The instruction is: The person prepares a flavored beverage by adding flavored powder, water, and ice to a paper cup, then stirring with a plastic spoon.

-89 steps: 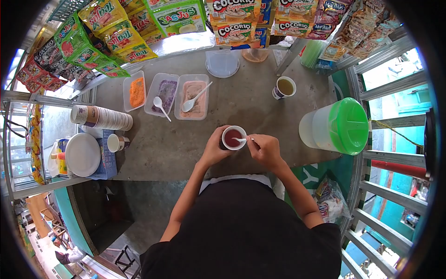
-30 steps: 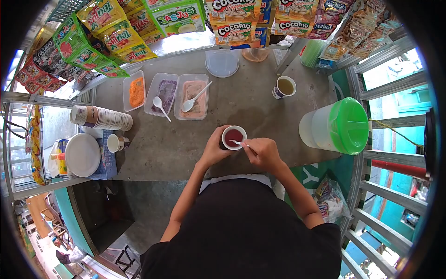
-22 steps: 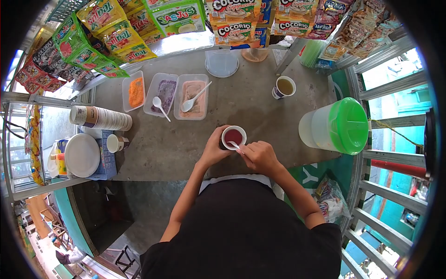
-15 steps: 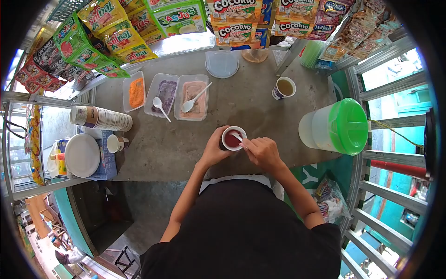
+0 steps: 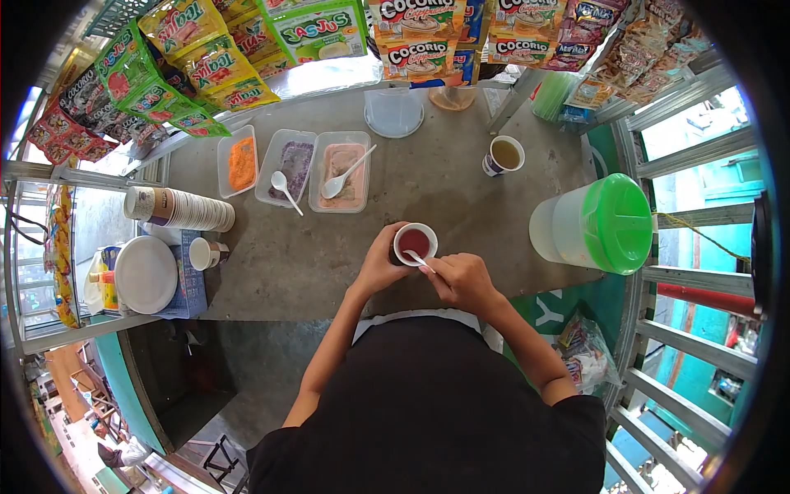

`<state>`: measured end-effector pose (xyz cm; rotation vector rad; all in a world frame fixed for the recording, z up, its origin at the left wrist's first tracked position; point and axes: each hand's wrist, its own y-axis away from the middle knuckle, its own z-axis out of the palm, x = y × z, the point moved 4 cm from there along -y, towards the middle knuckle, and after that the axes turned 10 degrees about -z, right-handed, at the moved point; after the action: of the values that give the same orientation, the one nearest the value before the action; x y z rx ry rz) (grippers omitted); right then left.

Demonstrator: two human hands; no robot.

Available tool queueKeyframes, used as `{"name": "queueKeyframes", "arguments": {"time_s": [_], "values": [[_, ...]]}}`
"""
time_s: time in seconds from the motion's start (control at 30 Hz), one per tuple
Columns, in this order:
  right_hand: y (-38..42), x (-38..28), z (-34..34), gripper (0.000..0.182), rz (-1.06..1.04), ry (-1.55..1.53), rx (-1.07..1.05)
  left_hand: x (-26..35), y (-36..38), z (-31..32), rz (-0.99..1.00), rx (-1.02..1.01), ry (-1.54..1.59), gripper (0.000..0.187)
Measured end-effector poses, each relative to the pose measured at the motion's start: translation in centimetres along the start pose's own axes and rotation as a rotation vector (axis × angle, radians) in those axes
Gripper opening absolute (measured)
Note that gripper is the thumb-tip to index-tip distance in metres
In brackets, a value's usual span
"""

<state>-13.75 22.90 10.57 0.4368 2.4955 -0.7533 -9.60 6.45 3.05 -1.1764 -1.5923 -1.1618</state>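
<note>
A paper cup of dark red drink stands near the front edge of the grey counter. My left hand is wrapped around the cup's left side. My right hand sits just to the right of and below the cup, pinching a white plastic spoon whose bowl dips into the drink at the near rim.
Three plastic tubs of orange, purple and pink powder lie behind, two with white spoons. A stack of paper cups lies on its side at left. A green-lidded jug stands right, a cup of tea behind it.
My right hand has kept circling the spoon in the cup and now sits lower, at the near rim. The left hand and the cup have stayed put.
</note>
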Motion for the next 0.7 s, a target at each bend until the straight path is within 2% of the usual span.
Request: {"name": "queueKeyframes", "arguments": {"time_s": [0.17, 0.23, 0.53, 0.7], "values": [[-0.2, 0.48, -0.33, 0.011, 0.015, -0.031, 0.007, 0.24, -0.02, -0.04, -0.024, -0.002, -0.021, 0.072], [-0.42, 0.54, -0.46, 0.008, 0.0, 0.076, -0.062, 0.3, -0.05, 0.01, -0.041, -0.008, -0.005, 0.072], [-0.85, 0.81, -0.98, 0.009, -0.003, 0.241, -0.022, 0.14, -0.06, -0.04, -0.012, 0.015, -0.026, 0.071], [-0.16, 0.33, -0.22, 0.009, 0.021, 0.139, -0.049, 0.11, -0.03, 0.05, -0.034, 0.009, -0.005, 0.072]]}}
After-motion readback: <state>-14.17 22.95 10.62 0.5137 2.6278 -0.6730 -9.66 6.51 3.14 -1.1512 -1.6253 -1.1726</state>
